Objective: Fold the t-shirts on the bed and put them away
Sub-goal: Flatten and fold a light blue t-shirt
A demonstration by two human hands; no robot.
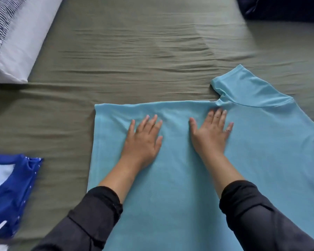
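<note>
A light blue t-shirt [179,178] of fine, slightly ribbed knit is lying spread across the near middle of a bed, on an olive-green sheet [134,51] that is rippling in long, shallow creases. The shirt's left side is making a straight vertical edge and its top a straight horizontal one, while at the upper right a short sleeve [243,84] is sticking out at an angle, its hem forming a blunt point.

Both hands are resting palm-down on the upper part of the shirt, side by side and slightly apart. The left hand [143,140] is lying flat with fingers straight and loosely fanned, gripping nothing. The right hand [209,133] is also lying flat with fingers spread wide, its fingertips [216,113] reaching almost to the top edge, just below the sleeve. Dark, soft-looking sleeves [98,214] are covering both forearms up to short of the wrists.

At the left edge, a royal blue garment [13,192] with small white specks and a pale inner collar is sitting folded on the sheet, well apart from the light blue shirt. At the upper left, a white pillow [24,38] with a dark striped print is lying at a slant. A dark navy fabric [279,8] is filling the upper right corner.
</note>
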